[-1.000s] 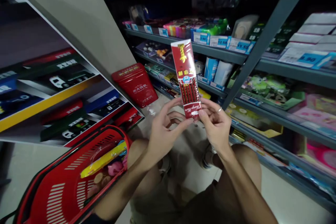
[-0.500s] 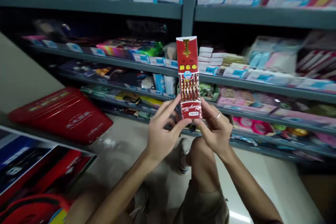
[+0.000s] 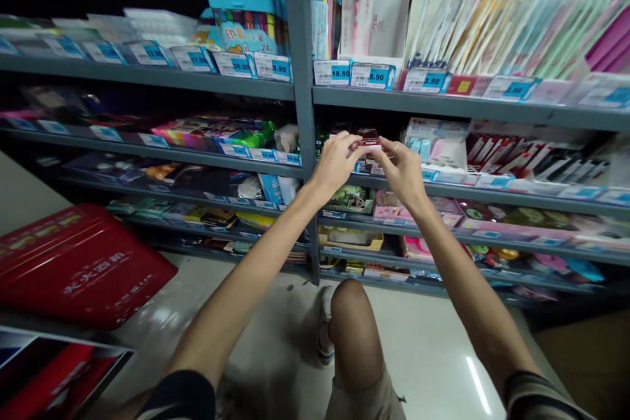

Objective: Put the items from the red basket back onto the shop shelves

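- At the front of a grey metal shelf [image 3: 443, 105], a small red packet [image 3: 369, 139] sits among dark goods, its writing unreadable.
- Left hand [image 3: 335, 161] and right hand [image 3: 403, 170] both pinch it between their fingertips, so it is at the shelf but not released.
- Price tags [image 3: 369, 76] on the shelf above read 18.50 and 5.90; others further left read 9.90.
- Lower left, a red flat box [image 3: 79, 266] lies on the floor [image 3: 423, 341], its lettering unclear.

Head-worn view, close, facing forward and down at store shelving [image 3: 147, 75]
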### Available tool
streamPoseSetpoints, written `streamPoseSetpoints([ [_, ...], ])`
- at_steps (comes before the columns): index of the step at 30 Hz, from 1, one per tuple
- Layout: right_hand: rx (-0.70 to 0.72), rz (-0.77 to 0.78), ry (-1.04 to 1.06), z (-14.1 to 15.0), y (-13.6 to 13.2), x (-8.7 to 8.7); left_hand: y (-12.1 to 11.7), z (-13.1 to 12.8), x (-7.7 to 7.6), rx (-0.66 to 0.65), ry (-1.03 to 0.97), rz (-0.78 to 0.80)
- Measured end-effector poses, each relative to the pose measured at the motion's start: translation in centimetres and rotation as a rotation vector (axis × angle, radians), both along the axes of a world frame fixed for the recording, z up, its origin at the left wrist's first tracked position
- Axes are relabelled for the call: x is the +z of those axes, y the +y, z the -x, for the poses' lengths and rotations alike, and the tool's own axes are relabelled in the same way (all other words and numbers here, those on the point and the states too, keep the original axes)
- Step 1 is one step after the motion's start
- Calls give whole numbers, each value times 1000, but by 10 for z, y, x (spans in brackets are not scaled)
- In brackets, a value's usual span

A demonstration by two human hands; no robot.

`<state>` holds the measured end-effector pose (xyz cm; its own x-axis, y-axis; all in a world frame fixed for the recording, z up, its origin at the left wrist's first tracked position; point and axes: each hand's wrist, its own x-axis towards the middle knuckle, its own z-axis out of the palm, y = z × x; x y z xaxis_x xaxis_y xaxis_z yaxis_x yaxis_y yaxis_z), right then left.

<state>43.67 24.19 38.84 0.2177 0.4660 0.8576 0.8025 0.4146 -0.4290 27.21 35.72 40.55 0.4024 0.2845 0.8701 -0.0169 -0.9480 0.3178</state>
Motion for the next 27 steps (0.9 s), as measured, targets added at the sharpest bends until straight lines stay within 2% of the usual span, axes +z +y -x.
streamPoseSetpoints([
  [2, -67, 35, -76, -10, 19, 10, 8, -4, 4, 120, 19, -24],
  [5, -137, 58, -131, -15, 37, 16, 16, -6, -3, 248, -12, -41],
  [10, -136, 14, -170, -22, 50, 19, 33, -10, -12, 233, -14, -107],
  [16, 14, 137, -15, -28, 58, 19, 42, -14, -4, 220, -11, -87],
  [21, 86, 103, 79, -31, 64, 7, 50, -20, 2, 169, 28, -66],
  [24, 66, 36, 92, -35, 67, 1, 31, -2, -3, 85, -7, -95],
  [26, 14, 16, 81, -36, 64, 3, 0, 31, -18, 28, -49, -94],
  [27, -25, 19, 64, -36, 60, 6, -19, 54, -32, 10, -65, -83],
])
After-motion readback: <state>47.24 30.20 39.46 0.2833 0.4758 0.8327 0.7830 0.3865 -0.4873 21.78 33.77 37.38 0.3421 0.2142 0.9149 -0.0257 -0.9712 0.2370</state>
